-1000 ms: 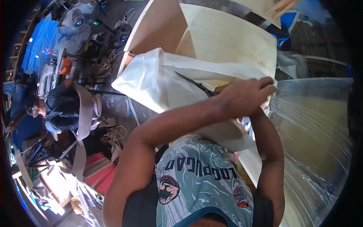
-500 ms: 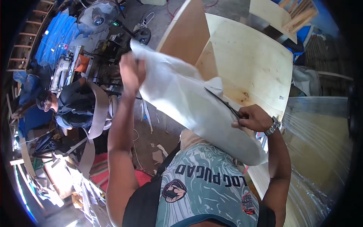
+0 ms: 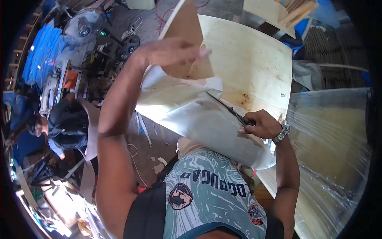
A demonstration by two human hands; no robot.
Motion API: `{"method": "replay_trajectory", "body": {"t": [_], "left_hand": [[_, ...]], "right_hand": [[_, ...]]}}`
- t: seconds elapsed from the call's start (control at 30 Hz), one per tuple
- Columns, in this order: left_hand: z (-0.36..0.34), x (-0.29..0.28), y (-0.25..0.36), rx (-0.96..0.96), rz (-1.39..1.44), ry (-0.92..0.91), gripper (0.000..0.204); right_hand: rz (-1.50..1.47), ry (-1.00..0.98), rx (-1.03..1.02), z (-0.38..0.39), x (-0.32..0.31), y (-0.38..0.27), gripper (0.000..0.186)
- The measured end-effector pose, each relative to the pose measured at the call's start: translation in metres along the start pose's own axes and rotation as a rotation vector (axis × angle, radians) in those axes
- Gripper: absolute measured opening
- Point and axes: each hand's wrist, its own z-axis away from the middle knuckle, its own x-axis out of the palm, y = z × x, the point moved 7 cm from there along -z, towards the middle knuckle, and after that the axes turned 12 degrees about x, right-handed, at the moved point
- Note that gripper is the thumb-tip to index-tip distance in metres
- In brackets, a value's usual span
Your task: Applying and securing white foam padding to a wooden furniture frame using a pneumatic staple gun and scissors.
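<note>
Gripping a pair of dark scissors (image 3: pixel 230 111) in the right hand (image 3: pixel 258 124), fingers curled tight around the handles, blades lying across a big pale sheet (image 3: pixel 199 115) of soft white material. Holding that sheet up and away with the left hand (image 3: pixel 171 51), raised high, fingers blurred but seemingly pinching the sheet's top edge. Sagging between the two hands, draping down toward the patterned teal shirt (image 3: pixel 211 191), lower corner hanging just below the right wrist. Wearing a metal wristwatch (image 3: pixel 281 132) on that right wrist. Resting behind the sheet, a wide plywood board (image 3: pixel 254 63), light-coloured with a darker stain near its lower edge. Lying to the right of the board, a surface wrapped in clear plastic film (image 3: pixel 326 139), shiny and creased. Crouching down on the left, another person in dark clothes (image 3: pixel 67 123), well apart from the cutting. Standing at upper left, a floor fan (image 3: pixel 81 28) among cables and tools, with blue bundles (image 3: pixel 38 55) beside it; contents too small to make out.
</note>
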Motion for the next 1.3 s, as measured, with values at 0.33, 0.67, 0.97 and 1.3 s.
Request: {"method": "replay_trajectory", "body": {"t": [0.33, 0.67, 0.97, 1.3], "left_hand": [[-0.028, 0.089, -0.055, -0.387, 0.278, -0.579, 0.084], [-0.059, 0.049, -0.033, -0.070, 0.308, -0.358, 0.034], [0.114, 0.053, 0.056, -0.017, -0.272, -0.012, 0.104], [0.195, 0.196, -0.023, -0.214, -0.364, 0.617, 0.037]], "right_hand": [[0.051, 0.019, -0.002, 0.002, -0.004, 0.005, 0.027], [0.020, 0.045, -0.073, 0.009, -0.006, 0.006, 0.029], [-0.181, 0.005, -0.031, 0.007, 0.006, 0.026, 0.032], [-0.127, 0.059, -0.005, -0.002, 0.011, 0.024, 0.039]]}}
